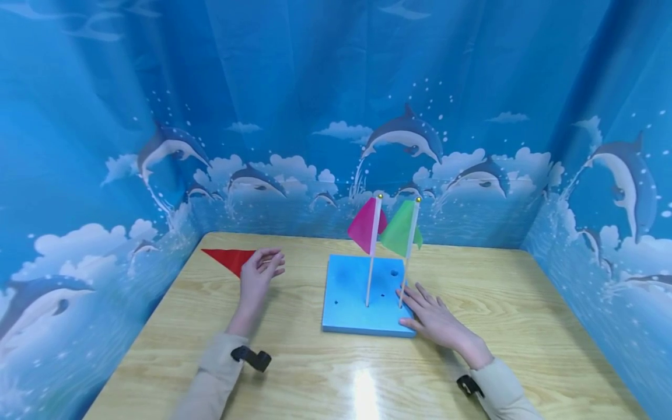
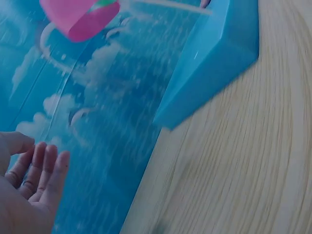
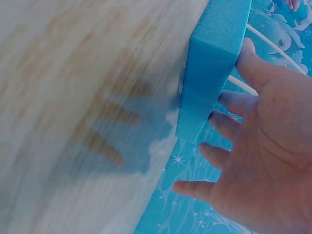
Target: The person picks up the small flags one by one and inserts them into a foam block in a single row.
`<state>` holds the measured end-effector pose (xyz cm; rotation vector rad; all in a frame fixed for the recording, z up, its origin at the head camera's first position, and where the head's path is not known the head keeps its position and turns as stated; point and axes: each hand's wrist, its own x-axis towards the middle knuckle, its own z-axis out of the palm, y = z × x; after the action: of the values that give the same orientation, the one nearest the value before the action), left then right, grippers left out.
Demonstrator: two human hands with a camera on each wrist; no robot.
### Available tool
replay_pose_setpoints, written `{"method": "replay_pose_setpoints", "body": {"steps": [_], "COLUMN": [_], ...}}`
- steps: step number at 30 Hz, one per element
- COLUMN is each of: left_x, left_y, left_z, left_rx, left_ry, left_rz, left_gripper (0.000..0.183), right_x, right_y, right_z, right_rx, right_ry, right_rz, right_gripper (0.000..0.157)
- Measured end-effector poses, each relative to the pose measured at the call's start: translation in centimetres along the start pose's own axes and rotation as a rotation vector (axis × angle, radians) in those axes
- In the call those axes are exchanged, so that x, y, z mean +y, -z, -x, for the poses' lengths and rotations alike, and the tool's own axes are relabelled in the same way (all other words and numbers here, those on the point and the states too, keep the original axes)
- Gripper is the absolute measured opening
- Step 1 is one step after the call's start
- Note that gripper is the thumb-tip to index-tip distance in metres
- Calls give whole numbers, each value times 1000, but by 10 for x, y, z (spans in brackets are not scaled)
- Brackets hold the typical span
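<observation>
My left hand [image 1: 258,269] is over the table's left part, beside a red triangular flag [image 1: 228,258] whose right side it hides. In the left wrist view its fingers [image 2: 52,173] are loosely bent, the thumb is close to them, and nothing shows between them. My right hand [image 1: 434,319] rests with spread fingers at the right edge of a blue square block [image 1: 346,321]. A pink flag [image 1: 363,227] and a green flag [image 1: 399,230] stand upright on thin sticks in the block. The green flag's stick comes down near my right fingers.
Several small holes and one larger hole [image 1: 394,273] show in the block's top. The light wooden table [image 1: 294,367] is bounded at its back and sides by a blue curtain [image 1: 325,87] printed with dolphins. A black band is on each sleeve.
</observation>
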<state>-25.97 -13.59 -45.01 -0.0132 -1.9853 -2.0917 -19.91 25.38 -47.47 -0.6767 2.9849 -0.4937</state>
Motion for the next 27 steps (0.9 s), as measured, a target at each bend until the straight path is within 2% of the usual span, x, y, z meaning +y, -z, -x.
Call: {"method": "replay_pose_setpoints", "body": {"steps": [4,8,12,16,18,23,27], "left_x": [-2,-4,-10,-17,-19,-24,-27], "left_y": [23,40,56,68,73,78,79], "left_z": [-2,0,4,8,10,13,14], "left_rx": [48,90,91,35,-4,-103,-144], "left_ry": [62,107,157,209,228,287,307], "left_rz": [-46,-164,-237,-281,-336,-459,-541], "left_gripper": [34,32,32,32,31,29,27], "right_x": [2,7,11,14,14,7,1], "right_y": [-2,-6,-10,-12,-12,-6,-1], "right_z": [0,-1,-3,-3,-3,-2,-1], "right_rx": [15,31,27,23,22,14,18], "right_ry": [9,27,28,18,15,10,11], "right_rz": [-2,4,1,-6,0,7,-10], "right_gripper": [65,64,65,66,66,65,65]}}
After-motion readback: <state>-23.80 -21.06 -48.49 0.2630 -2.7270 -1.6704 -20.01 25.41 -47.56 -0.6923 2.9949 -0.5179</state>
